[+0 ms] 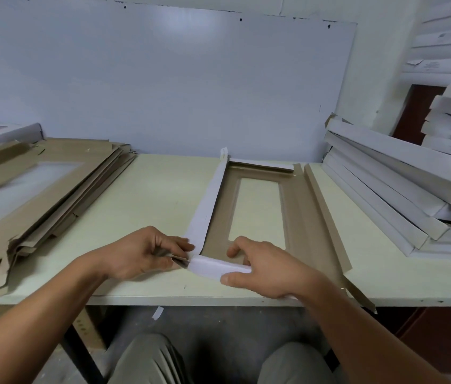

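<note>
At the near edge of the tabletop [149, 289], right of its middle, the person's two hands work on a brown cardboard blank [296, 206] with a long window cut in it. The left hand [146, 253] has its fingers curled, thumb and fingertips pinching a small corner tab [180, 261] at the blank's near-left corner. The right hand [271, 268] wraps the near flap [213, 268], thumb along its white outer face and fingers hooked over onto the brown inside, holding it raised. From that corner the left flap [207, 200] stands up white and runs away toward the far edge, where the far flap [260, 164] is also folded up. The right flap [326, 212] lies lower, brown side showing, its near end hanging past the tabletop's near edge. A stack of flat blanks [38, 189] covers the left end of the tabletop, and a leaning pile of white boxes [385, 189] fills the right end. A white board [163, 79] on the wall stands behind the far edge.
</note>
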`<state>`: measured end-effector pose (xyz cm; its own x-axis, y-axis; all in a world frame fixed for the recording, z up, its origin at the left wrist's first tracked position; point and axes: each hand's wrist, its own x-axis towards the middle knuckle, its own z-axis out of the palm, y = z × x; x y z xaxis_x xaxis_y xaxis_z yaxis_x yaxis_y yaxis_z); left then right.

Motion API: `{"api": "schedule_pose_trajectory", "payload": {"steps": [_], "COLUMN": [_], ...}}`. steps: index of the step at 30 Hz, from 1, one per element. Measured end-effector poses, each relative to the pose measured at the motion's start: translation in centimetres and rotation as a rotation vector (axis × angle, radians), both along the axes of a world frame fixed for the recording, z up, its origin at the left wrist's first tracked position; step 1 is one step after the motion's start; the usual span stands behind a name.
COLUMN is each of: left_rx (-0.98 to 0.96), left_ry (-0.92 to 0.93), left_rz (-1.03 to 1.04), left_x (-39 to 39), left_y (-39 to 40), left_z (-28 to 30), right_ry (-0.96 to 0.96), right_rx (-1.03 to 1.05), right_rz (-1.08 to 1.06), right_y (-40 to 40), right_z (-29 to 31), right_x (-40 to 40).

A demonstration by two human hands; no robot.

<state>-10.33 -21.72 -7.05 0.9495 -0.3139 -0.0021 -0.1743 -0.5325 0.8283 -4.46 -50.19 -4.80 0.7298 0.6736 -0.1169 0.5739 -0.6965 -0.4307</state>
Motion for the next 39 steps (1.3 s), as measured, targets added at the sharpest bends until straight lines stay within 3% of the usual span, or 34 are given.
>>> {"api": "schedule_pose_trajectory", "payload": {"steps": [2, 7, 10, 13, 16, 20, 23, 26, 28, 32, 36, 39], "left_rx": [0.062, -0.002, 0.020, 0.054, 0.106, 0.558, 0.748, 0.827, 0.866, 0.841, 0.849, 0.863], "left_ry": [-0.003, 0.042, 0.029, 0.010, -0.055, -0.382, -0.440, -0.495, -0.516, -0.507, -0.509, -0.506], "left_rz": [-0.011, -0.019, -0.029, -0.025, 0.040, 0.130, 0.150, 0.123, 0.103, 0.111, 0.112, 0.112], "left_x": [0.1, -0.1, 0.0, -0.1, -0.4, -0.4, -0.1, 0.3, 0.5, 0.4, 0.3, 0.3], "left_y": [0.1, 0.3, 0.2, -0.1, -1.3, -4.1, -6.1, -7.1, -7.4, -7.7, -8.1, -8.1], "left_z": [0.1, 0.1, 0.1, 0.6, 0.8, 0.0, -0.3, -0.5, -0.5, -0.7, -1.0, -1.0], "right_ry": [-0.027, -0.443, -0.554, -0.407, -0.309, -0.140, -0.168, -0.362, -0.426, -0.218, -0.117, -0.117], "right_rx": [-0.009, -0.026, -0.043, -0.160, -0.100, 0.031, -0.013, -0.138, -0.090, 0.132, 0.254, 0.104], "right_rz": [0.032, 0.189, 0.236, 0.284, 0.311, 0.279, 0.109, -0.077, -0.235, -0.601, -0.578, -0.440], "right_y": [0.5, 0.3, -0.8, -1.6, -2.5, -4.4, -6.5, -9.2, -11.3, -13.9, -13.3, -12.2], "right_z": [0.7, -0.5, -2.2, -3.1, -2.9, -0.5, 1.0, 1.1, 0.5, -0.8, -1.6, -1.4], "right_x": [-0.3, -4.0, -6.2, -7.2, -6.4, -3.5, -0.5, 2.7, 4.8, 7.4, 7.1, 6.0]}}
